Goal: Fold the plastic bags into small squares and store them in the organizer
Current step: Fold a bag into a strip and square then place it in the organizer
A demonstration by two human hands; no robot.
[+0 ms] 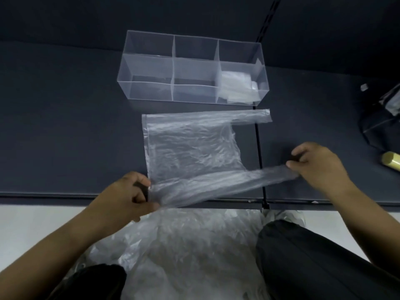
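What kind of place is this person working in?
Probably a room at home: the person sits on a pale floor before a dark padded surface, with a clear organizer and a plastic bag on it.

A dark blue padded surface [65, 126] carries everything, split by a thin black seam [258, 148] running from its near edge towards the back, right of the middle. At its right edge lies a shiny gold cylinder [390, 160], cut off by the frame. Further back along that edge sits a dark bundle with a grey patch [391, 102], with a thin black cable [368, 128] looping beside it. A small pale grey object [364, 87] rests just left of the bundle. Below the near edge is pale white floor [32, 230]. A slotted black rail [270, 16] climbs the dark back panel.
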